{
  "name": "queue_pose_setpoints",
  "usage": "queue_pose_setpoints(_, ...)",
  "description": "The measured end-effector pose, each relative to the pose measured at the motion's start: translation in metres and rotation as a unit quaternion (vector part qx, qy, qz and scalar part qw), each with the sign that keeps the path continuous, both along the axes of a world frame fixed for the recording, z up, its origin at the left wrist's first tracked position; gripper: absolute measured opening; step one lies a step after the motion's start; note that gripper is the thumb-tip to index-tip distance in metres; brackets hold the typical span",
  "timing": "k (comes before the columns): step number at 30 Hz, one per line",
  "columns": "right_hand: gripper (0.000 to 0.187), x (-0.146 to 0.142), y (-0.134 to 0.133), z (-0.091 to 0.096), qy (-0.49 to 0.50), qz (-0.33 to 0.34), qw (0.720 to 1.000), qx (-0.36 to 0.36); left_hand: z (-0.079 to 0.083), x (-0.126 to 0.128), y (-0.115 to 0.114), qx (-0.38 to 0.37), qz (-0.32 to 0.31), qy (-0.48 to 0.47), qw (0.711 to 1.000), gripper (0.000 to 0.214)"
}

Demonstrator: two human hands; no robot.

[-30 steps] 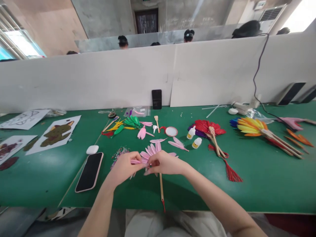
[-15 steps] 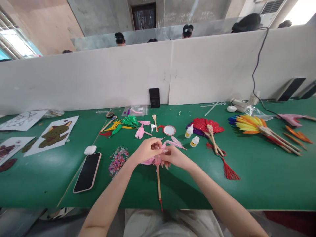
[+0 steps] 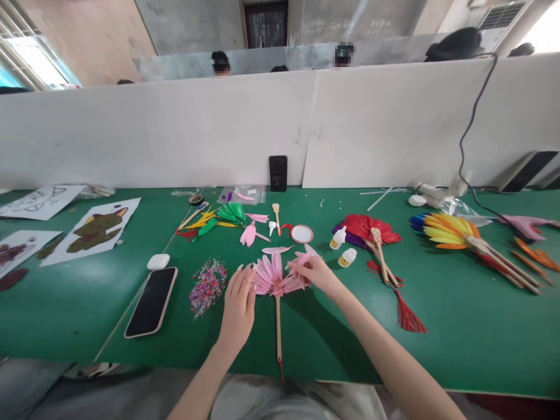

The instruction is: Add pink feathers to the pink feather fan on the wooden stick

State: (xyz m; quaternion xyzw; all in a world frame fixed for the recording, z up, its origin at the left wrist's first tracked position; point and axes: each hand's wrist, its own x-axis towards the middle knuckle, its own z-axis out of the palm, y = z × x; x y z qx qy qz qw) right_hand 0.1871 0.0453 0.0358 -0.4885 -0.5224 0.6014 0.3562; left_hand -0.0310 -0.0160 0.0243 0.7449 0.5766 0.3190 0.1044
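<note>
A pink feather fan [image 3: 272, 271] lies on the green table before me, its thin wooden handle [image 3: 279, 329] toward me with a red cord at the end. My left hand [image 3: 240, 300] is open, fingers stretched out along the fan's left edge. Over the right side of the fan, my right hand [image 3: 315, 274] pinches a pink feather [image 3: 300, 262] between thumb and fingers; its lower end is partly hidden. A loose pink feather [image 3: 278, 249] lies just beyond the fan. Two small glue bottles [image 3: 338, 238] stand to the right, beyond my right hand.
Left lie a pile of confetti-like bits [image 3: 209, 287], a phone [image 3: 151, 303] and a white case [image 3: 158, 262]. Green feathers [image 3: 231, 214] and a round white disc [image 3: 302, 234] lie behind. A red fan [image 3: 371, 227] and a multicoloured fan [image 3: 450, 230] are at right. A white partition [image 3: 175, 140] closes the back.
My hands have moved apart from above the fan. The left now rests flat at its left edge; the right has shifted right with a pink feather. The view has tilted slightly.
</note>
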Motion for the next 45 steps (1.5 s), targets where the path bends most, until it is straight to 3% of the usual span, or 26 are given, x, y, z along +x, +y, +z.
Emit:
queue_pose_setpoints(7, 0.032, -0.018, 0.001, -0.013, -0.013, 0.008, 1.000, -0.002, -0.004, 0.005, -0.021, -0.025, 0.020, 0.075, 0.997, 0.045)
queue_pose_setpoints(14, 0.024, -0.026, 0.000, -0.018, -0.033, 0.001, 0.999, 0.002, -0.016, 0.014, -0.024, -0.042, 0.006, 0.093, 0.995, 0.045)
queue_pose_setpoints(20, 0.021, -0.028, -0.001, -0.017, -0.063, -0.009, 0.998, 0.011, -0.014, 0.021, -0.023, -0.052, -0.004, 0.120, 0.991, 0.045)
queue_pose_setpoints(31, 0.030, -0.028, 0.003, -0.027, -0.185, -0.059, 0.978, 0.074, -0.029, 0.034, -0.021, 0.046, -0.009, 0.241, 0.969, 0.045)
queue_pose_setpoints(37, 0.033, -0.027, 0.001, -0.029, -0.229, -0.062, 0.966, 0.099, -0.028, 0.037, -0.021, 0.077, -0.017, 0.277, 0.958, 0.046)
queue_pose_setpoints(45, 0.022, -0.007, 0.005, -0.015, -0.268, -0.108, 0.946, 0.145, -0.029, 0.037, -0.020, 0.078, -0.011, 0.272, 0.959, 0.049)
